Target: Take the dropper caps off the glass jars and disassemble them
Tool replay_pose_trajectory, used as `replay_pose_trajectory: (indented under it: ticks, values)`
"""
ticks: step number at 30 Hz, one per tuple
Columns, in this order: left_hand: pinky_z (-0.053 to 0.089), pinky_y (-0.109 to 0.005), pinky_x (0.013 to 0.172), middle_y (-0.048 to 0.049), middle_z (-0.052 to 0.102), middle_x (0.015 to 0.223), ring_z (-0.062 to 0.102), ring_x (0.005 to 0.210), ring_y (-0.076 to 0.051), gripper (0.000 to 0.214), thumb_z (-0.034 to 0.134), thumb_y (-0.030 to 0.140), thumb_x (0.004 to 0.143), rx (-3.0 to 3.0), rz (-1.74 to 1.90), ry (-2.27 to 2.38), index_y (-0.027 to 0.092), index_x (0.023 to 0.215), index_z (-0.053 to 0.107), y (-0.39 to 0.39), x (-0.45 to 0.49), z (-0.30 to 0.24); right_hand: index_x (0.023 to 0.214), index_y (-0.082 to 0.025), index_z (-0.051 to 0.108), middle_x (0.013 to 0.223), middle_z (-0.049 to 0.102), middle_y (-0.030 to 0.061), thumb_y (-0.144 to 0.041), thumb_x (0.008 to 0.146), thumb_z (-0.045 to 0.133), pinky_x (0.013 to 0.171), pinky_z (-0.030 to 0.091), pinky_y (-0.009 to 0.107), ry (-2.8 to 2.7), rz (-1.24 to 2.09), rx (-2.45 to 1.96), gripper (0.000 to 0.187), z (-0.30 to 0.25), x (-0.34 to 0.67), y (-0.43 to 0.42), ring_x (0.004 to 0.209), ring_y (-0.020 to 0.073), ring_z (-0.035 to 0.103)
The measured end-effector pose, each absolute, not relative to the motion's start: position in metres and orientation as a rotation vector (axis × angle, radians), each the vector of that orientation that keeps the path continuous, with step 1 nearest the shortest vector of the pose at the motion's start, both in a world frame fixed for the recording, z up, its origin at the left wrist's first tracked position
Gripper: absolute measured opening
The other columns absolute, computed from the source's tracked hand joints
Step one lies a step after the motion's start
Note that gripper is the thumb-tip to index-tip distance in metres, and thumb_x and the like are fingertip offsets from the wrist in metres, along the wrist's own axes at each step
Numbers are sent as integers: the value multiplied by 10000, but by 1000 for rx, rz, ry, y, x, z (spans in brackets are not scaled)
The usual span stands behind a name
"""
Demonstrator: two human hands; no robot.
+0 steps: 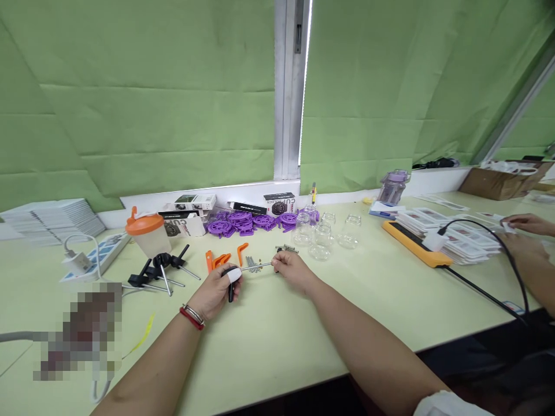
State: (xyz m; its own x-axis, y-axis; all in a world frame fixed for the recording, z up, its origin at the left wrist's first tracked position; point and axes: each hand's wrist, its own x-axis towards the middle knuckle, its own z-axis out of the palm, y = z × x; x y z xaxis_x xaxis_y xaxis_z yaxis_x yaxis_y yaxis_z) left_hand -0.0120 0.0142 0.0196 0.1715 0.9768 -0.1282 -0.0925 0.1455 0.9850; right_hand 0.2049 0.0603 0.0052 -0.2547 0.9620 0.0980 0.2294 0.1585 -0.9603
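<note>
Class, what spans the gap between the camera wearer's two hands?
In the head view, a thin metal rod spans from the left hand to the right hand.

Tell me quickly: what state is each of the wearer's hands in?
Left hand: closed, holding a black-handled metal rod.
Right hand: closed on the rod's far end.

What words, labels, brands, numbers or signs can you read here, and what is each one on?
"CUP HOLDER": right box.
"CUP": lower left box; the rest cannot be made out.
Black box: white lettering, too blurred to read.
Cards: print too small to read.
Blue sticker: too small to read.
I can make out no other text, brand or number.
</note>
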Motion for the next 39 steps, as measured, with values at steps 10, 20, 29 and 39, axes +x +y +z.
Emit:
replay_pose_trajectory:
  ticks: [10,20,29,39]
  values:
    - [373,-212,417,16,545,705,504,502,-85,312,689,405,712,1100,1027,1091,179,834,511,14,-12,20,785,-182,569,679,552,-11,-269,770,560,604,361,262,-1661,1132,-1123,89,4,206,62,620,128,474]
    - [371,-213,418,16,534,721,508,504,-82,308,690,398,703,1106,1023,1085,175,827,518,14,-12,20,683,-183,540,608,499,-24,-319,812,519,552,293,258,-1708,1116,-1162,189,7,206,58,535,110,367]
    - [375,-212,419,17,536,719,504,504,-84,293,687,389,715,1106,1021,1077,180,831,517,14,-12,20,720,-188,553,629,519,-19,-307,808,525,544,297,252,-1706,1116,-1160,152,5,206,58,542,112,370]
    - [381,-215,417,14,545,707,500,501,-86,300,687,390,716,1102,1033,1084,179,839,512,15,-11,21,792,-188,551,647,540,-24,-345,815,530,522,286,248,-1655,1189,-1138,160,5,205,58,520,106,367]
